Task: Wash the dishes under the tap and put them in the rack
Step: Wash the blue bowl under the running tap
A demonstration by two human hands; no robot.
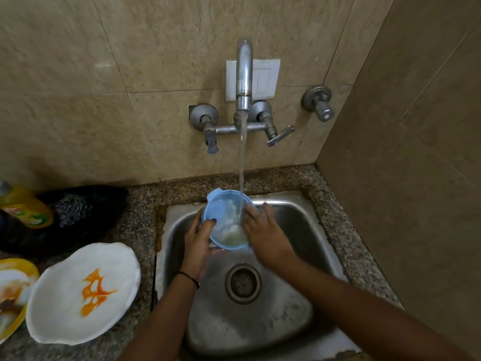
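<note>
A round blue plastic lid with a clear centre [227,217] is held over the steel sink [291,303], right under the stream from the wall tap [244,74]. Water and foam lie on its clear part. My left hand [199,237] grips its left rim, thumb on the upper face. My right hand [263,230] lies with straight fingers against its right side. A white plate with an orange pattern [83,293] and a yellow plate with food scraps [13,287] wait on the counter to the left.
A yellow dish-soap bottle [24,207] lies at the left beside a steel scrubber [71,208] on a black cloth. The sink drain [243,282] sits mid-basin. A tiled wall closes in the right side. A spare valve [318,102] juts from the back wall. No rack is in view.
</note>
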